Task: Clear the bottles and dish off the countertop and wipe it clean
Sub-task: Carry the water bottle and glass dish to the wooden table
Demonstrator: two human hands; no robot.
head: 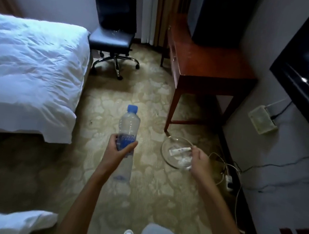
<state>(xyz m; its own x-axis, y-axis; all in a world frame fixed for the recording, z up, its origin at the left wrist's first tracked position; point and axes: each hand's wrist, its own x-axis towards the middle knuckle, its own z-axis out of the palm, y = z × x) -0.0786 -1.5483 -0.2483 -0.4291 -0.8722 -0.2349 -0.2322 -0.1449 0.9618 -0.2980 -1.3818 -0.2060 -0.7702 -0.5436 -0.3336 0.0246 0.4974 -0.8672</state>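
The left hand (121,146) curled round a clear bottle (129,127) with a blue cap at frame centre; its blue label was too blurred to read, and the base looked smeared. The right hand (199,161) pinched the rim of a glass dish (168,152), centre right, holding what seemed crumpled wrappers. Both hung over the carpet (100,169), below the wooden tabletop (209,64).
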